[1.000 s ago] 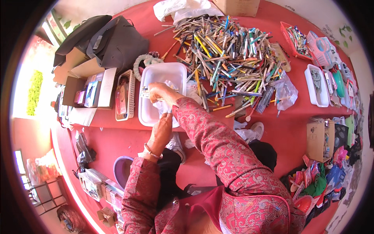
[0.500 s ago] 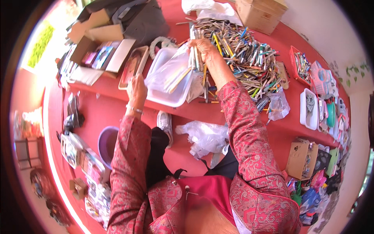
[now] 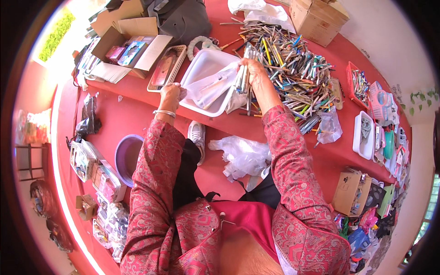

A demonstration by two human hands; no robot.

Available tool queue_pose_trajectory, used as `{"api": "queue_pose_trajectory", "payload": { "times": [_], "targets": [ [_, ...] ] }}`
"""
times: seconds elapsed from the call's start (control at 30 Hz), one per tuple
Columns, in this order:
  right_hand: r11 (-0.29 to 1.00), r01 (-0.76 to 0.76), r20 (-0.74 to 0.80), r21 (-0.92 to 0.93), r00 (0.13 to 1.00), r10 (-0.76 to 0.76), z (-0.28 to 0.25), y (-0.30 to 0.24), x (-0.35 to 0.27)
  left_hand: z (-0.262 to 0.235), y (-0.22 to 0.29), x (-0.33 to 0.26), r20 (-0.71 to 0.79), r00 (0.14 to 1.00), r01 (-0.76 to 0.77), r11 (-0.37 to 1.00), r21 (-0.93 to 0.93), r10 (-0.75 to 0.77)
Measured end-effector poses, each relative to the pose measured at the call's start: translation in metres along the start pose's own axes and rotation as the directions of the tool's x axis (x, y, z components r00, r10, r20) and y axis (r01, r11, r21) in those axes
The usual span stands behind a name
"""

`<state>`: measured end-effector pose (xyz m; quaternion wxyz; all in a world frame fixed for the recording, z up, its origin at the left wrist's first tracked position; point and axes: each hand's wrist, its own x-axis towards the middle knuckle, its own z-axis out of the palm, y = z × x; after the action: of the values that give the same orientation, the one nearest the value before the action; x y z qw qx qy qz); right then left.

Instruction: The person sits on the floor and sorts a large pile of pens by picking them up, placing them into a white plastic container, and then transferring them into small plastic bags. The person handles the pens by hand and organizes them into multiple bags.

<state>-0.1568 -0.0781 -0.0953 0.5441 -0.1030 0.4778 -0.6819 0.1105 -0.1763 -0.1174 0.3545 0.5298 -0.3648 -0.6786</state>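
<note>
A clear plastic bag (image 3: 200, 95) is stretched over a white tray (image 3: 211, 112) with a pen or two showing inside it. My left hand (image 3: 171, 97), fingers closed, pinches the bag's near left end. At the other end my right hand (image 3: 253, 71) is closed around a bundle of pens (image 3: 241, 82) and appears to touch the bag's edge; its palm side is hidden. Right beside that hand spreads a large heap of mixed pens and pencils (image 3: 305, 85). Below the tray, a pale cloth (image 3: 236, 102) pokes out at its right corner.
Left of the tray are a cream basket (image 3: 179, 59) and an open cardboard box (image 3: 149, 59). A closed carton (image 3: 318, 20) stands behind the heap. To the right sit a red basket of pens (image 3: 360, 85) and a white tray (image 3: 364, 135). Crumpled plastic bags (image 3: 242, 155) and a purple tub (image 3: 128, 160) lie lower.
The bag is drawn straighter between my hands, and fewer pens show through it. The whole view has shifted slightly, with things appearing further right.
</note>
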Motion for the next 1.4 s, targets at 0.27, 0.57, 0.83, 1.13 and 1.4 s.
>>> {"api": "queue_pose_trajectory", "payload": {
  "times": [0.27, 0.57, 0.83, 1.13, 1.4],
  "targets": [
    [0.981, -0.031, -0.033, 0.19, 0.999, 0.038, -0.026, 0.023, 0.0, -0.013, -0.036, 0.019, 0.512, 0.459, -0.722, -0.032, 0.692, 0.726],
    [0.971, -0.086, 0.032, 0.223, 0.996, 0.081, -0.064, 0.013, -0.006, 0.036, 0.015, -0.055, 0.536, 0.814, -0.108, 0.847, 0.521, -0.226],
    [0.997, -0.08, -0.025, -0.019, 0.997, 0.08, -0.042, 0.012, -0.019, 0.035, -0.017, -0.03, 0.444, 0.878, -0.47, 0.151, 0.869, 0.179],
    [0.921, 0.316, -0.215, 0.227, 0.939, -0.269, 0.001, -0.052, -0.048, 0.055, -0.013, -0.051, 0.553, 0.814, -0.577, 0.134, 0.806, 0.18],
    [0.891, 0.338, -0.006, 0.302, 0.935, -0.353, 0.08, 0.028, -0.044, 0.06, 0.003, -0.06, 0.392, 0.92, -0.343, 0.443, 0.829, -0.021]
  ]
}}
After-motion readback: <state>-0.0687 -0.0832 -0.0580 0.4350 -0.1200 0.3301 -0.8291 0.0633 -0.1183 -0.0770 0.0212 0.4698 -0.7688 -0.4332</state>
